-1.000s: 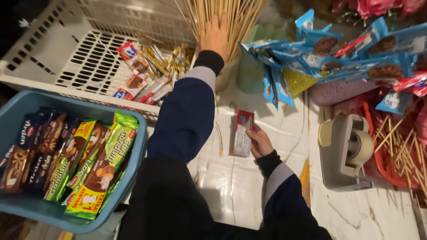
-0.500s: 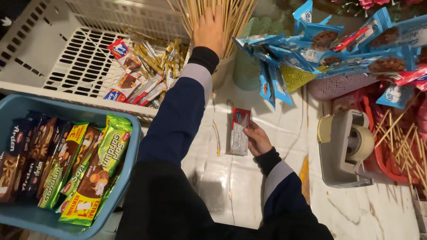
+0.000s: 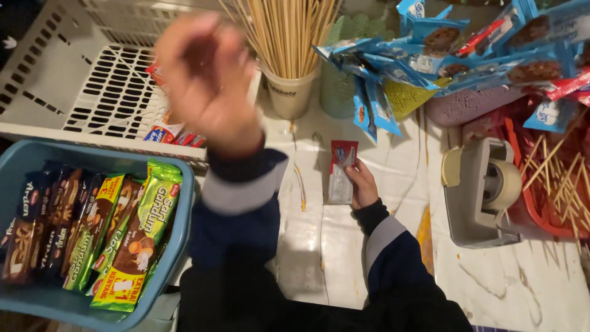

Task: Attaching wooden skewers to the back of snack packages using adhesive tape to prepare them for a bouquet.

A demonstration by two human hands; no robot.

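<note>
Right now the small red-and-silver wrapped bar (image 3: pixel 341 173) lies on the white tabletop (image 3: pixel 344 258), right hand (image 3: pixel 362 184) pinching its edge w/ thumb + fingers. Left hand (image 3: pixel 209 80) blurred mid-air, fingers loosely curled, apparently empty; could clip the skewer cup (image 3: pixel 289 92) & tip it.

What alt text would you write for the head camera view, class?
A right hand holds a small red-and-silver snack packet on a white table; the blurred left hand is raised near a cup of wooden skewers, beside a blue basket of wrapped bars.
</note>
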